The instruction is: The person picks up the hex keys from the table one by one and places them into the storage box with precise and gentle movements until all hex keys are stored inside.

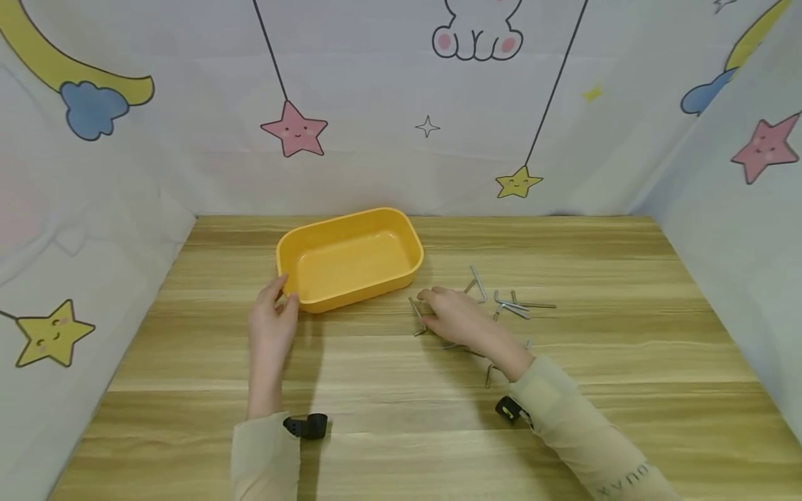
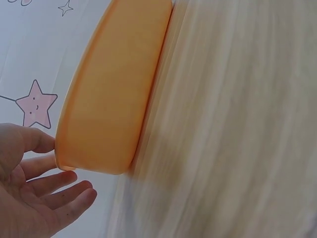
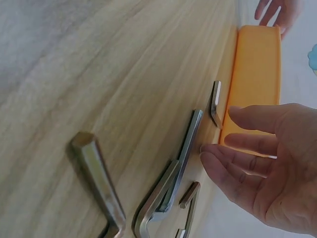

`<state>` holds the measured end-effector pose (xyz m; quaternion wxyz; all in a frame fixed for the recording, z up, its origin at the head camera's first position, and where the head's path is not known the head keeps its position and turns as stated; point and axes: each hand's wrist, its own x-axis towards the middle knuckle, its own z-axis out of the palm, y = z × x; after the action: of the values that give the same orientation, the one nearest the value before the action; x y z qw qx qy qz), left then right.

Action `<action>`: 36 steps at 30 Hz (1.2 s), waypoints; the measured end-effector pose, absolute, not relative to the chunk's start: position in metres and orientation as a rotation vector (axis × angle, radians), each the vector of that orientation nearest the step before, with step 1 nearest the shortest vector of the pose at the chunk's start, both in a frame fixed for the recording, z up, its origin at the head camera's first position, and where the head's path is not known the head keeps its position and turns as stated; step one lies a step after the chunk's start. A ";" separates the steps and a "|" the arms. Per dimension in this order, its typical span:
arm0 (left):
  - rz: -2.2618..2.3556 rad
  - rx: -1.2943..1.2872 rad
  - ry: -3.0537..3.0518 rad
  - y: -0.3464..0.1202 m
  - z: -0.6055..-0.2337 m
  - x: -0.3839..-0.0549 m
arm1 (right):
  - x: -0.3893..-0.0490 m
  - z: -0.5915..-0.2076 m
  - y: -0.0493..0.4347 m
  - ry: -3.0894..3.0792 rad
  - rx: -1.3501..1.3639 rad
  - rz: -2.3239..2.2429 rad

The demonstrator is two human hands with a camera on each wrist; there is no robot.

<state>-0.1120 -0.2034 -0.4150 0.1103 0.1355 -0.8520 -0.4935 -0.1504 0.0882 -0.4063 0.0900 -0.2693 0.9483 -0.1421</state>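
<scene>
At its front left corner, a yellow-orange rectangular box (image 1: 351,264) is touched by my left hand (image 1: 273,323). That hand's thumb and fingers are spread loosely about the rim, as the left wrist view also shows. To the right, my right hand (image 1: 460,316) hovers low over scattered L-shaped hex keys, its fingers slightly bent and holding nothing. One hex key (image 1: 416,311) lies just left of its fingertips, near the box. In the right wrist view, another hex key (image 3: 190,134) overlaps a second one below the fingers. Parts of several keys are hidden under the right hand and forearm.
More hex keys (image 1: 515,306) lie in a loose cluster right of the hand. The wood-grain table (image 1: 388,431) is bordered by a printed cloth backdrop (image 1: 376,174) at the back and sides. A small black camera (image 1: 307,426) sits at the left wrist.
</scene>
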 end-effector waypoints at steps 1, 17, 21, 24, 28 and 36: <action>-1.462 0.397 -2.505 -0.203 -0.415 -0.112 | -0.151 -0.406 0.087 2.819 -0.799 -0.413; -1.526 0.432 -2.463 -0.205 -0.415 -0.115 | -0.156 -0.411 0.065 2.786 -0.633 -0.349; -1.540 0.451 -2.463 -0.205 -0.417 -0.114 | -0.154 -0.411 0.062 2.758 -0.574 -0.360; -1.555 0.463 -2.461 -0.204 -0.418 -0.113 | -0.152 -0.413 0.062 2.755 -0.559 -0.365; -1.556 0.463 -2.454 -0.203 -0.419 -0.112 | -0.150 -0.414 0.061 2.770 -0.573 -0.335; -1.545 0.462 -2.454 -0.204 -0.420 -0.114 | -0.152 -0.416 0.062 2.808 -0.655 -0.264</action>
<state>-0.1136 -0.2040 -0.4203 0.1022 0.1565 -0.8313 -0.5234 -0.1517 0.0624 -0.4156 0.1227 -0.2245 0.9625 -0.0904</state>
